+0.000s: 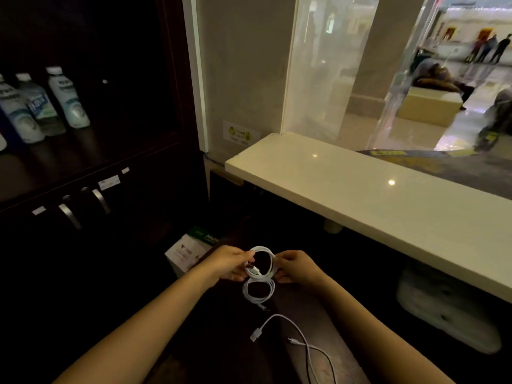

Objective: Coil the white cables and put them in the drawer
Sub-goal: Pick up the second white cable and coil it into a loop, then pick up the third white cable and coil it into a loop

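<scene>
A white cable wound into a coil (pixel 270 263) is held between both hands above a dark desk surface. My left hand (pixel 228 263) pinches the coil's left side near its plug. On the coil's right side my right hand (pixel 296 266) grips it. Just below lies a second coiled white cable (pixel 259 291) on the desk. Nearer to me a third white cable (pixel 304 342) lies loose and uncoiled, its USB plug to the left. No drawer is visible as open; dark cabinet fronts with metal handles (pixel 69 214) are at the left.
A white and green box (pixel 188 250) stands behind my left hand. Bottles (pixel 66 98) sit on a dark shelf at the upper left. A cream counter ledge (pixel 360 195) runs above the desk on the right, with a white bundle (pixel 448 309) beneath it.
</scene>
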